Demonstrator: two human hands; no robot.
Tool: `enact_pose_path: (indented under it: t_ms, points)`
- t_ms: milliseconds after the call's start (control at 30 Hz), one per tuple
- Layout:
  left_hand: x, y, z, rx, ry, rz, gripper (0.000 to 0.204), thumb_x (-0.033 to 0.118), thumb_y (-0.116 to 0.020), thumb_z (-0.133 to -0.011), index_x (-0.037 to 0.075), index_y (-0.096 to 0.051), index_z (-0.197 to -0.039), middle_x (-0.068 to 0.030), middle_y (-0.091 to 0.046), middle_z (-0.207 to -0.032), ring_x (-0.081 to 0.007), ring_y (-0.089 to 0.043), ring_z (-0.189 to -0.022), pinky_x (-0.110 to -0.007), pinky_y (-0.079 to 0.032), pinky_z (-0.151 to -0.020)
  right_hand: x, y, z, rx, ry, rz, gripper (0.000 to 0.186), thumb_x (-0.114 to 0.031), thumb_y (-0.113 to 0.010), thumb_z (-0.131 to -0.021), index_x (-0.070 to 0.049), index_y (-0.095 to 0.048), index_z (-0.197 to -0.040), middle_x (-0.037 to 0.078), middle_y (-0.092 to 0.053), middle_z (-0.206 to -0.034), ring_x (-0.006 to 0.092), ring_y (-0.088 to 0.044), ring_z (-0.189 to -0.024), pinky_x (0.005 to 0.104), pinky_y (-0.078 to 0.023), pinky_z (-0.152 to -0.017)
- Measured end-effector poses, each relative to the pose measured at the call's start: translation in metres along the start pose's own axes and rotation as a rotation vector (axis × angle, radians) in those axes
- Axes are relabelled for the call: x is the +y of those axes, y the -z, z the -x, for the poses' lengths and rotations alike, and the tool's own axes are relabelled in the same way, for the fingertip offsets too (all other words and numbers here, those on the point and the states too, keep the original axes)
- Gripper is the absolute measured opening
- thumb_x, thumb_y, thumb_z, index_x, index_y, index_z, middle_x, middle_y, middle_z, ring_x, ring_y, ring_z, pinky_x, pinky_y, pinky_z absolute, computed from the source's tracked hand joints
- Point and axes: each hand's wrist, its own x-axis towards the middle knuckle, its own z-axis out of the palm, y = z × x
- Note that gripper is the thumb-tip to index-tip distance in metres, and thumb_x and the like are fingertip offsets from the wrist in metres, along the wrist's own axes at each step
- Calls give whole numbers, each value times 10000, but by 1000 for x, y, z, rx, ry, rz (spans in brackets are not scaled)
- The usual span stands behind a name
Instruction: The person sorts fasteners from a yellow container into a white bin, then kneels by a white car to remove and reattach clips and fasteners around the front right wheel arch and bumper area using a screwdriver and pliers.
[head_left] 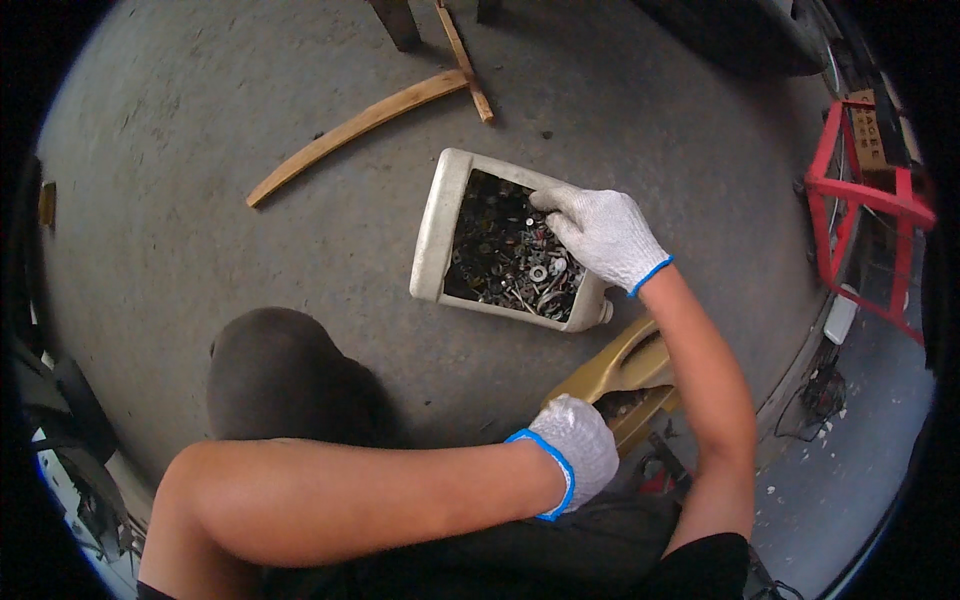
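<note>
The right hand (605, 235) bends its barely parted fingers just over loose metal hardware (520, 255) in a white container (428, 240) — hard, likely slippery bits, best pinched singly; any grip, I cannot tell. The left hand (580, 448) curls beside the yellow container (608, 368) — fingers hidden, hold unclear.

White knit gloves (612, 238) have blue edges (651, 277); the sleeves (710, 572) are black.

One wide view, from the left fisheye camera on the person's head, looks steeply down past a dark-clad knee (290, 370) to the floor (250, 130), reaching beyond the floor's right edge. The left hand (577, 450) and right hand (600, 235) lie near, well inside its dark, rounded rim.
</note>
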Motion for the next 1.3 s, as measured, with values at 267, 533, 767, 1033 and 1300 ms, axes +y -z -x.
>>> enact_pose_path:
  t_ms: [267,533,767,1033,1300]
  points:
    - [2,1,-1,-5,12,-15,158,173,-682,-783,44,-748,-847,-165,-724,-810,-355,-725,-794,-459,-567,-677,2,-16,4,-29,129,28,321,-207,-572,-902,-114,-658,-1197,157,-705,-1091,351,-664,-1014,448,-522,-915]
    - [2,-2,-6,-73,-12,-23,167,177,-683,-777,46,-746,-859,-171,-720,-805,-352,-723,-792,-456,-561,-677,-15,-81,-19,119,405,432,483,-153,-592,-866,-100,-568,-1345,122,-591,-1352,299,-487,-1311,449,-422,-1036]
    - [-3,-5,0,17,0,-15,160,172,-686,-774,46,-738,-856,-170,-723,-823,-346,-723,-796,-453,-560,-675,-28,-66,24,-192,333,461,364,-200,-577,-877,-104,-663,-1217,66,-665,-1231,257,-537,-1261,438,-441,-990]
    - [4,2,1,-84,-9,-36,176,172,-701,-777,36,-745,-878,-163,-723,-827,-344,-723,-811,-453,-567,-697,-26,-41,28,-82,418,292,380,-171,-639,-835,-146,-683,-1212,65,-679,-1229,331,-523,-1279,492,-418,-1027]
    - [5,3,3,-68,11,-47,182,180,-702,-781,35,-751,-879,-159,-728,-839,-339,-723,-800,-439,-560,-695,-34,-86,-11,-78,436,395,381,-161,-614,-805,-77,-669,-1172,73,-652,-1235,303,-548,-1227,448,-412,-1032]
